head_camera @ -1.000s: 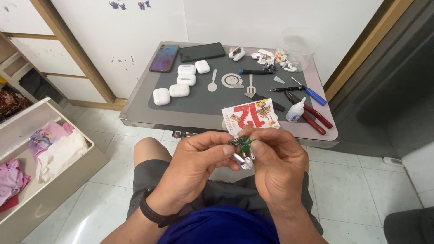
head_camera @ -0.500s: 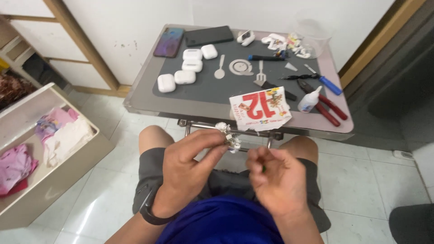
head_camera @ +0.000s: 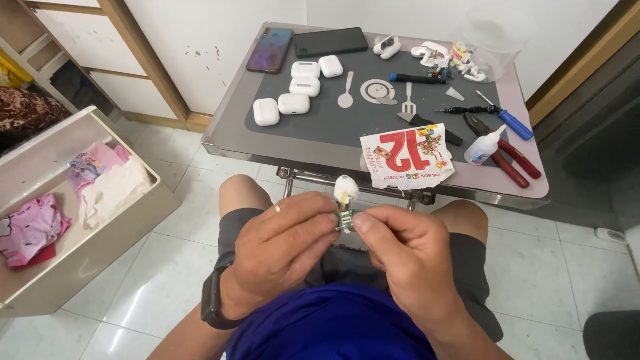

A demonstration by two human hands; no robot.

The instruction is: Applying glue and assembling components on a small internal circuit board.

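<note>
Above the lap, just off the near edge of the surface, both hands meet over one small part. Left hand and right hand each pinch a small green circuit board between thumb and fingertips; a white earbud shell stands upright on top of the board, joined to it by a short yellow strip. Left hand wears a ring; a black watch sits on that wrist.

On the surface, a grey mat covers the middle. Four white earbud cases sit at the mat's left part. Two phones lie along the far edge. A calendar page with a large red number lies at the near edge, small parts on it. Right of it stands a white glue bottle, touching red-handled pliers. A blue-handled screwdriver lies near the right edge. A clear plastic tub is at the far right corner.

On the floor at left, an open drawer holds pink and white clothes.
</note>
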